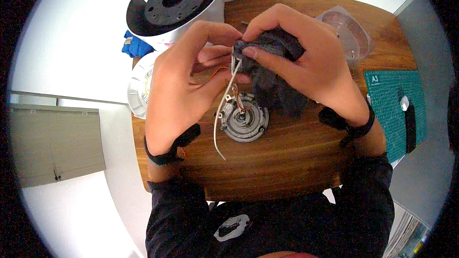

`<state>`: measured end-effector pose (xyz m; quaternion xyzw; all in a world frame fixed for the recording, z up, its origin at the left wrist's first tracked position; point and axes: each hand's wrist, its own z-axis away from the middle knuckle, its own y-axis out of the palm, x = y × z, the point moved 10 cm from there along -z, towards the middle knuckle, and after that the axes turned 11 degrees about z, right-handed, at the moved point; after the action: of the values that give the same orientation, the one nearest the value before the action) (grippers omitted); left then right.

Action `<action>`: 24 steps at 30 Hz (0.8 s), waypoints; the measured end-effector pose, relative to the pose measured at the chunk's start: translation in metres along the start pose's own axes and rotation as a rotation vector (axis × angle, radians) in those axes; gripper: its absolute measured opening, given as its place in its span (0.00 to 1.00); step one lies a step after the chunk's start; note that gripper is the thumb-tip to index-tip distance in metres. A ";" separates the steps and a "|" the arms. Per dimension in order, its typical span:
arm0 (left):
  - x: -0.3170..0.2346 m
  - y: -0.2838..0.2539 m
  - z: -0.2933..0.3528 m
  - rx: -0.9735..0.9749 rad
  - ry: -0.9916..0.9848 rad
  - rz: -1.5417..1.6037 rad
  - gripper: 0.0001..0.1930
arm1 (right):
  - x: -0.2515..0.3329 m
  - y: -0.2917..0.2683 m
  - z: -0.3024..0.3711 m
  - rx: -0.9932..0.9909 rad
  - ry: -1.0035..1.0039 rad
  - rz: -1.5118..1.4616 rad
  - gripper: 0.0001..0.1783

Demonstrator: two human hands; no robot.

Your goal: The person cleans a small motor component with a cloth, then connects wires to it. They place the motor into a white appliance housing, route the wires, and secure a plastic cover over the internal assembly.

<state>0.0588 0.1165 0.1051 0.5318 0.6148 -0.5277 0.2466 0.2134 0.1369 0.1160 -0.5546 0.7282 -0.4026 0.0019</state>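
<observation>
My left hand is closed, its fingertips pinching a small pale part from which a white cable hangs. Much of that part is hidden by fingers and cloth. A dark grey cloth is bunched in my right hand, whose thumb and forefinger press its edge against the small part. Both hands meet above the table, just beyond a round metal-and-dark disc with small tabs and thin wires. A thin red wire shows by my left fingers.
A white cylindrical housing with a black inside stands at the far left, near a blue cloth and a white round plastic part. At right are a clear plastic container and a green cutting mat bearing a black strip.
</observation>
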 end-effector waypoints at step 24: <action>0.008 -0.008 0.000 -0.019 -0.087 0.052 0.24 | 0.014 0.008 0.002 0.029 -0.182 -0.057 0.12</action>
<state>0.0487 0.1202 0.1017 0.5216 0.5944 -0.5380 0.2918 0.2018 0.1248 0.1163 -0.6095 0.7030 -0.3608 0.0644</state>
